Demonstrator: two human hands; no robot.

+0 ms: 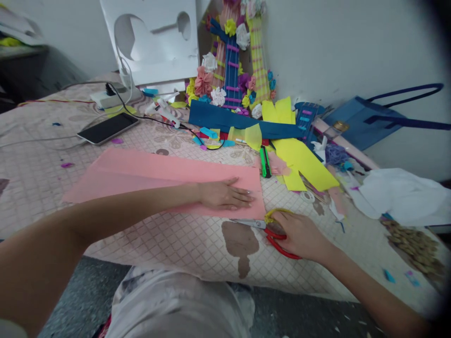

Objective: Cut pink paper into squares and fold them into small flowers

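A long pink paper sheet [148, 171] lies across the table, a folded layer showing along its left part. My left hand [225, 195] rests flat on its right end, fingers stretched out toward the right. In my right hand [299, 234] is a pair of scissors [252, 223] with one yellow and one red handle. Their blades point left, beside the sheet's lower right corner; whether they touch the paper I cannot tell. Just past the sheet's upper right corner lies a green utility knife [265, 162].
Yellow paper pieces [303, 162] and a dark blue strip [239, 121] lie beyond the sheet. A phone [108, 128], a glue gun [164, 112] and a power strip [114, 96] with cables are at the left. Paper-flowered guitar shapes [231, 70] lean at the back.
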